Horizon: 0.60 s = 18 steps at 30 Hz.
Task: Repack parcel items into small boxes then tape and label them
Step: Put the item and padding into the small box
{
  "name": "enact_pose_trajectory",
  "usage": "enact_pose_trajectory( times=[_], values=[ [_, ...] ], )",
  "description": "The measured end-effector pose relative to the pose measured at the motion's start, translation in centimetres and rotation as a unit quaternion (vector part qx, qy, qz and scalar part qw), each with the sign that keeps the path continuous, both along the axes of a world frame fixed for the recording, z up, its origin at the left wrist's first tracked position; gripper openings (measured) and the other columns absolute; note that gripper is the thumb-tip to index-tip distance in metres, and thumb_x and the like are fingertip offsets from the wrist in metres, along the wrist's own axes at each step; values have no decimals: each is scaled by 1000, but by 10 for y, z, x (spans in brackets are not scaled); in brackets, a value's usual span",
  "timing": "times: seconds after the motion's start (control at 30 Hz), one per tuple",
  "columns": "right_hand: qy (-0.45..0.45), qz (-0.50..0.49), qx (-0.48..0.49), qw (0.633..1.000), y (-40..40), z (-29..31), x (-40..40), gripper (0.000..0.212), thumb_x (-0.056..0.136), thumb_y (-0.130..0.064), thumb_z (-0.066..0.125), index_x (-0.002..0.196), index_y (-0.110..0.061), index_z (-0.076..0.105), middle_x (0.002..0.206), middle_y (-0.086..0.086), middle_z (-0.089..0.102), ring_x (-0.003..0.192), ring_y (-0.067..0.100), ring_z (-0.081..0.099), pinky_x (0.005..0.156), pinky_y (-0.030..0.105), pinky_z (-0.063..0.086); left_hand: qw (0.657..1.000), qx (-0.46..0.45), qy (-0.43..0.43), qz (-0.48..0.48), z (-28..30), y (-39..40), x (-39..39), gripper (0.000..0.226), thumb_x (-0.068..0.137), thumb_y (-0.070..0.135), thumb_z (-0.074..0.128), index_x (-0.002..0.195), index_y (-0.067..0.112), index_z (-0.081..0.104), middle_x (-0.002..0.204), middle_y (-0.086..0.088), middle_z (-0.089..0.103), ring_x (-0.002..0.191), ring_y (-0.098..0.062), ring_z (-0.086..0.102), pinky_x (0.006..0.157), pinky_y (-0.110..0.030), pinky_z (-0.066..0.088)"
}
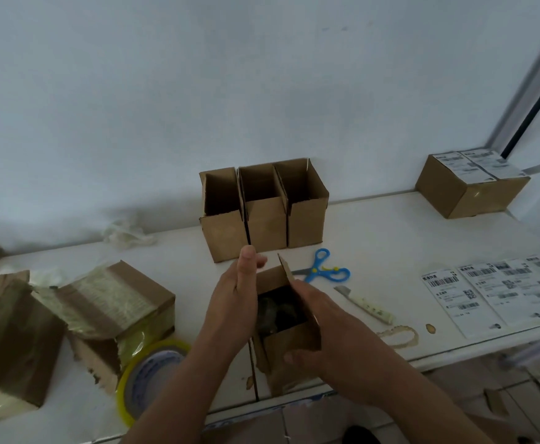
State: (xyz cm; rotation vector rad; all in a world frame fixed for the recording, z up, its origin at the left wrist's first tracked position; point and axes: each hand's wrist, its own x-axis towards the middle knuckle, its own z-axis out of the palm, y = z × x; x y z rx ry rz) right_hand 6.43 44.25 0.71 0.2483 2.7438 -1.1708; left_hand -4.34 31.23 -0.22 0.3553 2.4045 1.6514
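Cardboard of the small box looks light and crushable, so right hand grips its near wall while left hand, fingers straight, steadies the left side.

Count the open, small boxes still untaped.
4: three open boxes side by side against the wall, one box between both hands. Others may sit off-frame.

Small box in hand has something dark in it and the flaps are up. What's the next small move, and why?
Probably fold the flaps shut. The small box near the table's front edge is open, with a dark item already inside. The left hand rests flat against its left side and the right hand grips its right wall, beside the raised flap. The tape roll lies close at left for sealing afterwards.
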Motion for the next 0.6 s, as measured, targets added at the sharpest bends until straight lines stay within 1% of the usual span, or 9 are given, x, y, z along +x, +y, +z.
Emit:
enact_pose_trajectory(
  times=[0.07,0.13,0.23,0.3,0.37,0.43,0.47,0.57,0.6],
  values=[
    [-6,16,4,1000,-3,-3,1,90,88,-40,66,151,-48,2,155,-29,12,135,-3,27,110,19,31,996,66,-31,54,-3,7,1,83,80,79,11,138,34,49,139,2,51,128,-16,47,109,-43,39],
    [-19,25,-13,999,-3,-5,3,88,89,-42,62,150,-51,0,154,-35,1,135,-7,22,109,18,29,983,127,-73,114,-9,15,1,77,84,79,16,140,34,44,139,1,51,128,-20,48,109,-50,39],
    [-34,24,-49,998,-2,-9,4,80,92,-45,57,151,-49,3,150,-41,-3,137,-9,17,114,23,27,969,145,-103,170,-18,19,-1,55,97,65,22,130,32,51,126,0,57,118,-21,54,103,-50,45],
    [-29,2,-97,995,-1,-13,3,62,99,-45,46,152,-44,14,150,-42,-1,139,-11,10,117,23,19,969,131,-129,162,-23,20,0,47,100,59,24,120,30,55,118,-2,59,109,-20,57,99,-47,48],
    [-5,-32,-115,993,-3,-18,1,48,102,-45,36,149,-38,30,150,-39,7,137,-15,11,111,10,15,976,93,-145,135,-27,21,2,41,103,52,28,124,28,54,119,-2,58,107,-18,55,100,-45,46],
    [21,-58,-108,992,-5,-23,-3,39,102,-41,37,140,-35,45,148,-35,17,132,-16,20,97,-4,18,980,65,-151,116,-29,21,0,42,103,47,33,139,28,44,131,0,53,117,-19,52,106,-46,42],
    [39,-73,-101,991,-7,-27,-4,33,103,-36,41,134,-34,51,146,-33,22,130,-14,25,93,-5,24,980,58,-152,113,-29,21,0,43,103,46,35,142,29,41,133,1,50,119,-19,50,107,-46,41],
    [62,-155,-128,978,-14,-39,-10,36,99,-24,53,133,-34,48,143,-22,36,130,0,40,101,20,43,978,50,-167,116,-28,20,-2,44,101,48,39,141,30,40,131,1,51,115,-19,51,103,-44,44],
    [50,-189,-168,966,-18,-40,-12,43,99,-26,54,139,-36,42,141,-16,43,124,5,48,95,25,49,978,46,-170,116,-28,20,-2,43,101,50,40,139,30,43,128,1,52,112,-18,53,99,-41,46]
  ],
)
